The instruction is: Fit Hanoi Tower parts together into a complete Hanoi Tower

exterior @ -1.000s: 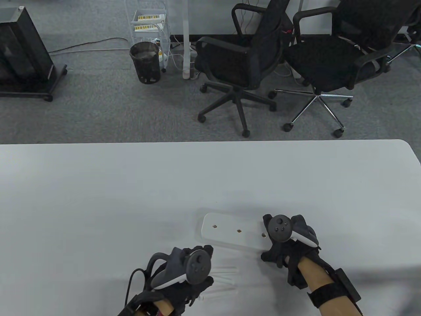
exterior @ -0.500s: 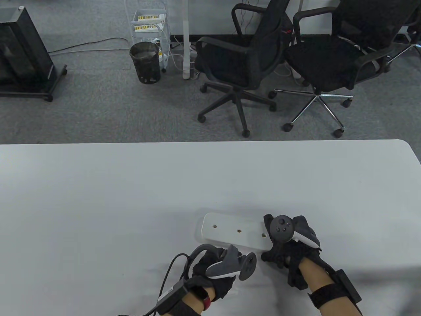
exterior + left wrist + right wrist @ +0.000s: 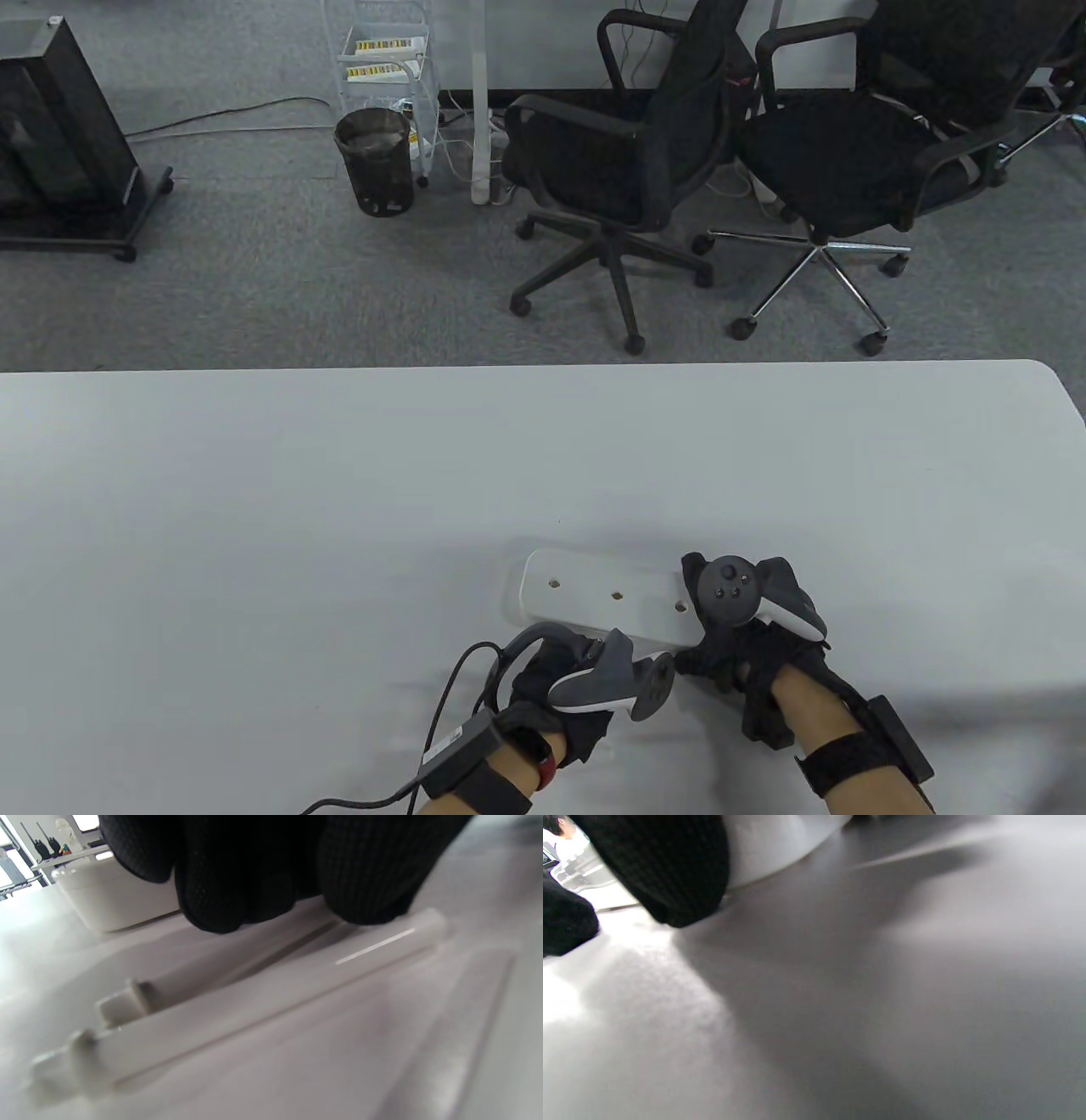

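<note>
Flat white rounded-rectangle plastic base board (image 3: 594, 598) with three small peg holes lay flat on pale grey table (image 3: 254, 526), near the front edge, right of centre. Right hand (image 3: 751, 632) in black sensor glove rested on the board's right end, fingers curled over that edge; right wrist view showed a gloved fingertip (image 3: 670, 870) touching the board's white side wall (image 3: 772, 844). Left hand (image 3: 585, 683) in black glove sat just below the board's front edge, palm down over the pegs, hiding them in table view. Left wrist view: white plastic rods (image 3: 254, 984) with stepped tips lay side by side flat on the table, gloved fingertips (image 3: 369, 874) pressing on the far end of the nearest rod. Couldn't tell whether actually pinched or only touched. Third rod blurred at right. Board corner (image 3: 114, 899) visible behind the fingers.
</note>
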The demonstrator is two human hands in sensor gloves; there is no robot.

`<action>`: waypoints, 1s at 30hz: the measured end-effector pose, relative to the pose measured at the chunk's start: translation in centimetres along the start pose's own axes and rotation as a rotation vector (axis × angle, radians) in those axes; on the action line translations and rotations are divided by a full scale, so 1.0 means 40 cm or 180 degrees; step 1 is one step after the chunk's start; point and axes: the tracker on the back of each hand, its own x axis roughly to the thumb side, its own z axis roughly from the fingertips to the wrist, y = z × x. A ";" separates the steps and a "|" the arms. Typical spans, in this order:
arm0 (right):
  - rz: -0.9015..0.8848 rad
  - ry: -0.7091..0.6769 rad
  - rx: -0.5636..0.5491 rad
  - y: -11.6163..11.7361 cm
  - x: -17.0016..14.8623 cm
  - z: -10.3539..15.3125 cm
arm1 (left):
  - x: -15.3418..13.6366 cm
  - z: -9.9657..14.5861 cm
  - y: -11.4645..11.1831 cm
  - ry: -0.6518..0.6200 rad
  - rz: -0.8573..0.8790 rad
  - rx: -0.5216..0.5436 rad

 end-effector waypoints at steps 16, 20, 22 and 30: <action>0.0029 0.0044 0.0060 0.000 0.001 -0.002 | 0.020 -0.017 0.008 -0.0239 -0.0437 0.0206; 0.0033 0.0049 0.0065 0.000 0.001 -0.003 | 0.006 0.000 0.029 -0.0275 -0.0241 0.0138; 0.0041 0.0052 0.0078 0.000 0.001 -0.004 | -0.004 0.017 0.053 -0.0270 -0.0153 0.0262; 0.0056 0.0083 0.0098 0.000 0.003 -0.005 | -0.081 0.086 0.184 -0.0124 0.0578 0.0577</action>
